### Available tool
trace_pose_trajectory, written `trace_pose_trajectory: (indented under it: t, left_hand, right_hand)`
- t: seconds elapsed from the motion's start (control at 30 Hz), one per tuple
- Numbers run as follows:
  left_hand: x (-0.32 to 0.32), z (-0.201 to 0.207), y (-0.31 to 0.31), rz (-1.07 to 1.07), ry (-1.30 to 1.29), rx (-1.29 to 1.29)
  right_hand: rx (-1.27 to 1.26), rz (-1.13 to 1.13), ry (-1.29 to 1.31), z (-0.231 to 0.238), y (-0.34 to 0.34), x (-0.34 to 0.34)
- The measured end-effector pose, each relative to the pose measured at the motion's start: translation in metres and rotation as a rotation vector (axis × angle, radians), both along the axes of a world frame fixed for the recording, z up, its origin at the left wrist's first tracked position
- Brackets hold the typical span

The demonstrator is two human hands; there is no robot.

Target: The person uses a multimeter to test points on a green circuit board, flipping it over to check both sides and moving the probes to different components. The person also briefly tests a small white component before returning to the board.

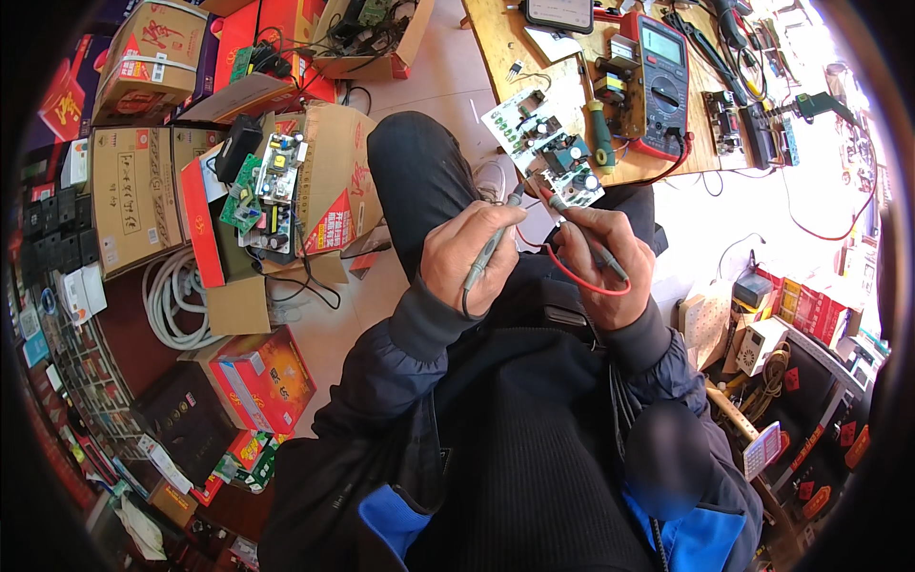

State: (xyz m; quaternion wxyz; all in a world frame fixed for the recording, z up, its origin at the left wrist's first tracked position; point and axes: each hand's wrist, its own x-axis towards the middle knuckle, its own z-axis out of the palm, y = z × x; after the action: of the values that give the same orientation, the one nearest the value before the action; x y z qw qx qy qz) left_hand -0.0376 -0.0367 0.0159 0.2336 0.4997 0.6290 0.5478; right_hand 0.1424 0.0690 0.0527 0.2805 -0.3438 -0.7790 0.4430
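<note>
My left hand (pixel 448 259) is closed around a grey test probe (pixel 484 255) with a black lead. In my right hand (pixel 613 262) is a second test probe (pixel 600 250) with a red lead (pixel 579 277) looping below. Both probe tips point at the near edge of a circuit board (pixel 512 122), populated with capacitors and other parts, at the bench's near corner. Whether the tips touch it I cannot tell. A red-and-grey multimeter (pixel 664 81) lies right of the board. Between them is a green-handled screwdriver (pixel 600 133).
The wooden bench (pixel 496 48) also carries a phone (pixel 559 13) and loose electronic parts. To my left, an open carton (pixel 335 191) has several circuit boards (pixel 277 181) on it. Coiled white hose (pixel 172 300) and stacked boxes stand farther left. Cartons and a calculator (pixel 762 450) are at right.
</note>
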Motion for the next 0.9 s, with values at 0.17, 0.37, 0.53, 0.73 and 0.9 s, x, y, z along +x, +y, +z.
trace_pose_trajectory:
  t: [0.17,0.37,0.53,0.73,0.9]
  left_hand:
    - [-0.001,0.000,0.001,-0.006,-0.007,0.018]
    - [0.000,-0.002,0.001,-0.005,-0.012,0.021]
    - [0.000,-0.002,0.002,-0.009,0.005,0.023]
    - [0.001,-0.002,0.004,0.002,0.019,0.050]
    - [0.001,0.003,-0.001,0.013,-0.032,0.028]
  right_hand:
    - [-0.034,-0.007,-0.004,0.000,0.000,-0.001]
    - [-0.014,-0.004,-0.002,-0.003,0.001,-0.001]
    - [-0.004,-0.008,0.001,-0.006,0.002,-0.001]
    - [0.028,0.017,-0.030,-0.005,0.003,-0.001]
    - [0.093,0.046,-0.010,0.004,0.002,0.003]
